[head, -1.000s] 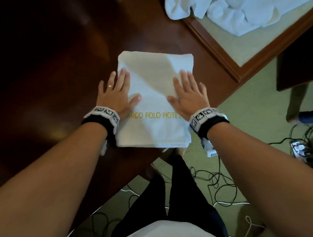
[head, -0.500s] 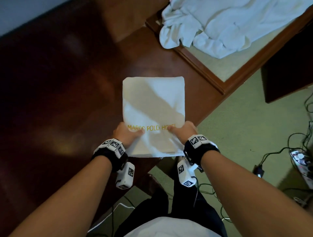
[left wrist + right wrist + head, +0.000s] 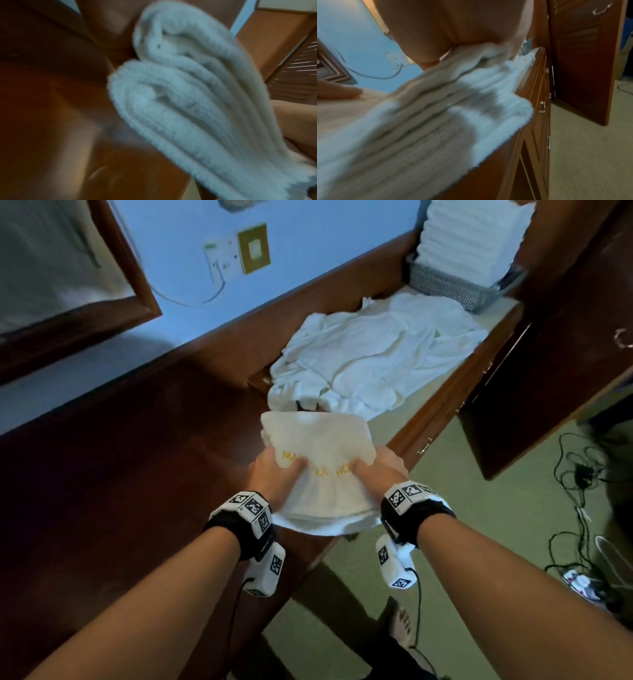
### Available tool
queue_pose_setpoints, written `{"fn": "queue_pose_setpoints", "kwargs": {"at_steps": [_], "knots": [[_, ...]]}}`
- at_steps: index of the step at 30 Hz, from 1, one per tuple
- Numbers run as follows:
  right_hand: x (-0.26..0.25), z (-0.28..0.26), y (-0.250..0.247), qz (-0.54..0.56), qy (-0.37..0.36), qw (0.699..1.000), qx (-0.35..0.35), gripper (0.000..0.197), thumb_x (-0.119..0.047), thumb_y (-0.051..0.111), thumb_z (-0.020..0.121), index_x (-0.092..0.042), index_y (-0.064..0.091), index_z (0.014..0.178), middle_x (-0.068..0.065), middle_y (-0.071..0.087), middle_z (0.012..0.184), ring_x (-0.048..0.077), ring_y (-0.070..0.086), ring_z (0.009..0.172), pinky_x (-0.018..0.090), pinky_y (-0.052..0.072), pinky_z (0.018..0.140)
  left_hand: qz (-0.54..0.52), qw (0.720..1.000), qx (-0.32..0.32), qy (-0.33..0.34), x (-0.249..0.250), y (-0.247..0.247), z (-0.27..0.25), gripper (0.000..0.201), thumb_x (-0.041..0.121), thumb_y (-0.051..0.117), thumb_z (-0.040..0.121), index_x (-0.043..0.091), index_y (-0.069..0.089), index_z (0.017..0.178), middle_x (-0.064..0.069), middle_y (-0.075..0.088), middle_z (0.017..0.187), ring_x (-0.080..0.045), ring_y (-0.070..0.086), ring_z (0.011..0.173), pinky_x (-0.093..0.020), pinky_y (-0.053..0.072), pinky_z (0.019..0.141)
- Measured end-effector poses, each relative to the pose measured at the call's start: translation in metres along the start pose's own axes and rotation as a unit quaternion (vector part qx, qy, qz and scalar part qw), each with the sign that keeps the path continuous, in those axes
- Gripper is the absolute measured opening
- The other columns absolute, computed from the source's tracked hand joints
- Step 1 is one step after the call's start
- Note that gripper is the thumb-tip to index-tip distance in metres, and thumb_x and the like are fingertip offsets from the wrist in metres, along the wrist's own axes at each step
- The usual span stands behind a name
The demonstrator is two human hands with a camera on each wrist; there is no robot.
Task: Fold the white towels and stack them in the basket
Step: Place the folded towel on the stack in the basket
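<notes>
A folded white towel (image 3: 318,450) with yellow lettering is lifted off the dark wooden table (image 3: 137,474). My left hand (image 3: 277,474) grips its near left side and my right hand (image 3: 376,470) grips its near right side, thumbs on top. Its layered edge fills the left wrist view (image 3: 188,108) and the right wrist view (image 3: 436,121). A grey woven basket (image 3: 448,285) stands at the far right with a stack of folded white towels (image 3: 469,237) in it. A heap of unfolded white towels (image 3: 370,361) lies between me and the basket.
The heap lies on a lower wooden-framed surface (image 3: 442,402) right of the table. A dark wooden cabinet door (image 3: 548,371) stands at the right. Cables and a power strip (image 3: 582,580) lie on the green carpet. A wall socket (image 3: 222,258) is on the blue wall.
Both hands went from pressing flat on the towel to gripping its near edge, then lifted it off the table and carried it forward towards the heap. The view tilted up, showing the basket.
</notes>
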State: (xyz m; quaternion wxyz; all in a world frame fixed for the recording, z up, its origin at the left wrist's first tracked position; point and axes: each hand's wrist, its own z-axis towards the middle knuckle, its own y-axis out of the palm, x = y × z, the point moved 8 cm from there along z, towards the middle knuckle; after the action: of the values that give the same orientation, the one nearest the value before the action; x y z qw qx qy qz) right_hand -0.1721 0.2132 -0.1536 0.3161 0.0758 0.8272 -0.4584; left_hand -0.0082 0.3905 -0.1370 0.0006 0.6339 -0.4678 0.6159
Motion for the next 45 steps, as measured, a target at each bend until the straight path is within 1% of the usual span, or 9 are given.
{"fn": "queue_pose_setpoints", "kwargs": {"at_steps": [7, 12, 16, 24, 31, 33, 37, 41, 45], "knots": [[0.018, 0.061, -0.166, 0.052, -0.061, 0.993, 0.091, 0.046, -0.047, 0.064, 0.087, -0.015, 0.059, 0.119, 0.011, 0.066, 0.12, 0.033, 0.062, 0.11, 0.039, 0.05, 0.093, -0.053, 0.991, 0.04, 0.12, 0.166, 0.074, 0.036, 0.054, 0.055, 0.056, 0.079, 0.014, 0.068, 0.112, -0.003, 0.07, 0.104, -0.025, 0.063, 0.1, -0.031, 0.043, 0.081], [0.052, 0.106, -0.275, 0.063, -0.069, 0.986, 0.139, 0.043, -0.046, 0.066, 0.085, -0.014, 0.058, 0.113, 0.01, 0.067, 0.115, 0.033, 0.063, 0.106, 0.041, 0.052, 0.091, -0.07, 0.986, 0.044, 0.146, 0.266, 0.139, 0.063, 0.027, 0.043, 0.066, 0.088, 0.017, 0.067, 0.094, 0.003, 0.067, 0.085, -0.024, 0.061, 0.086, -0.028, 0.037, 0.071], [0.073, 0.142, -0.339, 0.065, -0.068, 0.981, 0.172, 0.044, -0.046, 0.067, 0.084, -0.013, 0.058, 0.112, 0.011, 0.067, 0.112, 0.034, 0.063, 0.105, 0.042, 0.053, 0.089, -0.091, 0.98, 0.049, 0.173, 0.329, 0.182, 0.087, 0.046, 0.057, 0.057, 0.074, 0.014, 0.065, 0.087, 0.003, 0.064, 0.078, -0.026, 0.059, 0.081, -0.03, 0.034, 0.067], [0.097, 0.231, -0.422, 0.055, -0.062, 0.975, 0.206, 0.043, -0.045, 0.067, 0.084, -0.013, 0.058, 0.112, 0.011, 0.066, 0.111, 0.034, 0.063, 0.104, 0.036, 0.05, 0.084, -0.11, 0.972, 0.043, 0.205, 0.417, 0.253, 0.161, 0.052, 0.059, 0.048, 0.08, 0.009, 0.063, 0.084, -0.01, 0.067, 0.088, -0.033, 0.059, 0.089, -0.041, 0.046, 0.078], [0.093, 0.346, -0.483, 0.033, -0.054, 0.973, 0.22, 0.048, -0.047, 0.066, 0.085, -0.012, 0.057, 0.115, 0.011, 0.065, 0.113, 0.034, 0.062, 0.106, 0.033, 0.045, 0.079, -0.154, 0.966, 0.029, 0.208, 0.485, 0.308, 0.265, 0.047, 0.051, 0.045, 0.079, 0.008, 0.063, 0.085, -0.007, 0.067, 0.089, -0.03, 0.059, 0.091, -0.041, 0.045, 0.079], [0.084, 0.383, -0.503, 0.021, -0.056, 0.974, 0.22, 0.05, -0.047, 0.066, 0.085, -0.012, 0.056, 0.12, 0.012, 0.065, 0.117, 0.034, 0.061, 0.108, 0.034, 0.047, 0.084, -0.149, 0.964, 0.029, 0.216, 0.508, 0.32, 0.298, 0.05, 0.054, 0.045, 0.075, 0.01, 0.064, 0.086, -0.009, 0.067, 0.09, -0.029, 0.059, 0.09, -0.043, 0.046, 0.081], [0.051, 0.453, -0.545, 0.002, -0.082, 0.972, 0.221, 0.049, -0.048, 0.065, 0.085, -0.014, 0.055, 0.118, 0.015, 0.065, 0.118, 0.036, 0.061, 0.11, 0.034, 0.048, 0.084, -0.139, 0.961, 0.044, 0.236, 0.558, 0.327, 0.357, 0.042, 0.053, 0.05, 0.075, 0.011, 0.057, 0.076, -0.005, 0.059, 0.075, -0.028, 0.055, 0.074, -0.037, 0.043, 0.063], [0.012, 0.507, -0.585, -0.029, -0.12, 0.966, 0.228, 0.044, -0.049, 0.065, 0.086, -0.016, 0.053, 0.113, 0.016, 0.064, 0.115, 0.038, 0.061, 0.107, 0.039, 0.05, 0.085, -0.127, 0.959, 0.049, 0.25, 0.599, 0.326, 0.408, 0.051, 0.052, 0.052, 0.076, 0.003, 0.059, 0.085, -0.014, 0.066, 0.086, -0.032, 0.062, 0.082, -0.043, 0.051, 0.073], [-0.024, 0.561, -0.631, -0.08, -0.159, 0.954, 0.239, 0.038, -0.048, 0.065, 0.087, -0.016, 0.048, 0.101, 0.018, 0.064, 0.106, 0.04, 0.061, 0.1, 0.036, 0.041, 0.072, -0.129, 0.957, 0.019, 0.26, 0.637, 0.333, 0.46, 0.046, 0.053, 0.061, 0.076, 0.007, 0.06, 0.083, -0.007, 0.067, 0.084, -0.028, 0.065, 0.08, -0.04, 0.053, 0.067]]}}
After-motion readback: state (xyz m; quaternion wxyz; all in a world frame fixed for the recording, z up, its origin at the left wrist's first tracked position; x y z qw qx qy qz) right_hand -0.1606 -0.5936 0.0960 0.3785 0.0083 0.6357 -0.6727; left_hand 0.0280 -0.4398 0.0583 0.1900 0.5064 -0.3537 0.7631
